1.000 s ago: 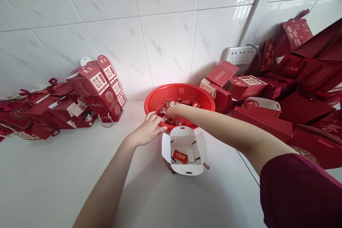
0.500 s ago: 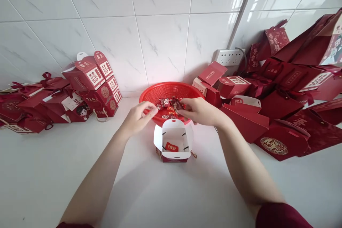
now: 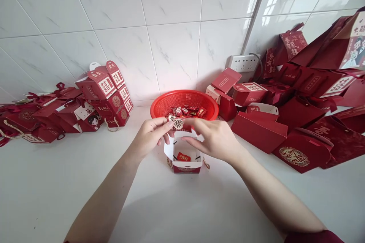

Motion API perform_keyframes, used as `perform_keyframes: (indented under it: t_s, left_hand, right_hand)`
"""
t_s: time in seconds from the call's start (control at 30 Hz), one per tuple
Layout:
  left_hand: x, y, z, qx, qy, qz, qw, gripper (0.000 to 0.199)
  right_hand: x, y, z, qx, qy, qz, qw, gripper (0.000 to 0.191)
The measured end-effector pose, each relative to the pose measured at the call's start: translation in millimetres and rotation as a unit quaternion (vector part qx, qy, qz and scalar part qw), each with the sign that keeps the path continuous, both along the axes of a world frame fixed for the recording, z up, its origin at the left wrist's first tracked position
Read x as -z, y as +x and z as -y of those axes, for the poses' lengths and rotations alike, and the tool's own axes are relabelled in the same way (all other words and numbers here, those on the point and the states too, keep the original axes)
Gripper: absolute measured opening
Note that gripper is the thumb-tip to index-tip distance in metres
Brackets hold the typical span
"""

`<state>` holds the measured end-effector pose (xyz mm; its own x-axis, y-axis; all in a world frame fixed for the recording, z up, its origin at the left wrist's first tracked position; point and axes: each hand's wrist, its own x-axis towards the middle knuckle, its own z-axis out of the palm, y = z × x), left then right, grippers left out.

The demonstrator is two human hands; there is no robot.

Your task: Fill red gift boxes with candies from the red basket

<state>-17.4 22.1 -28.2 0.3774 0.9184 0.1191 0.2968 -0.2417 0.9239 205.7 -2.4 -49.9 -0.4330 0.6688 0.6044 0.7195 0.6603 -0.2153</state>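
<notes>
My left hand (image 3: 149, 134) pinches a wrapped candy (image 3: 175, 122) with dark lettering on a pale patch, above the far side of a small gift box. At the candy's right edge is my right hand (image 3: 213, 134), its thumb and index finger apart. The open gift box (image 3: 186, 170), dark red outside and white inside, stands below both hands with rope handles at its sides. Inside lies one red candy packet (image 3: 183, 157). Just behind, a red plastic basket (image 3: 159, 102) holds several wrapped candies (image 3: 185, 110), partly hidden by my fingers.
On the left sit stacked red gift boxes (image 3: 105, 95) and ribboned bags (image 3: 51, 110). A larger pile of red boxes (image 3: 296, 152) and bags fills the right. A white power strip (image 3: 244, 63) is against the tiled wall (image 3: 176, 57).
Both hands have drawn back from the basket to above the gift box. The left hand now grips a candy, while the right hand's thumb and index finger have spread apart.
</notes>
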Motion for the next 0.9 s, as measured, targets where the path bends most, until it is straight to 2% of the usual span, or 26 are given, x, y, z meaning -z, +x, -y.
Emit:
perform_keyframes:
  t_s: [0.1,0.13,0.2,0.3,0.4,0.47,0.6,0.77,0.9]
  left_hand:
    - [-6.5,-10.0,-1.4,0.008,0.023,-0.034,0.999,0.034]
    - [-8.4,-12.6,-1.5,0.019,0.025,-0.046,0.998,0.034]
    - [-10.8,-15.6,-1.3,0.032,0.029,-0.063,0.997,0.035]
    - [-11.1,-13.2,-0.1,0.019,0.059,-0.046,0.997,0.031]
    - [-9.2,-5.6,1.3,0.002,0.095,0.026,0.995,0.028]
    - [-8.1,-1.0,1.8,0.006,0.093,0.05,0.994,0.028]
    - [-8.2,0.8,1.2,0.017,0.084,0.03,0.996,0.026]
    - [-9.7,-4.1,-0.1,0.025,0.077,0.009,0.997,0.021]
    - [-8.0,-1.0,1.9,0.072,0.035,-0.02,0.997,0.022]
  right_hand:
    - [-4.0,2.1,-3.9,0.013,-0.164,-0.132,0.978,0.042]
    - [-4.7,2.7,-6.2,-0.015,-0.223,-0.164,0.961,0.04]
    - [-4.1,2.5,-11.2,-0.113,-0.328,-0.219,0.912,0.037]
    - [-0.1,-2.0,-15.1,-0.246,-0.428,-0.264,0.828,0.027]
    - [3.8,-8.7,-12.7,-0.298,-0.475,-0.236,0.793,0.024]
    - [5.2,-11.7,-10.4,-0.307,-0.491,-0.213,0.787,0.026]
    - [3.6,-10.7,-9.6,-0.314,-0.47,-0.219,0.795,0.025]
    - [-0.8,-9.2,-8.3,-0.253,-0.503,-0.244,0.79,0.029]
    - [2.4,-14.3,-6.8,-0.201,-0.437,-0.321,0.816,0.035]
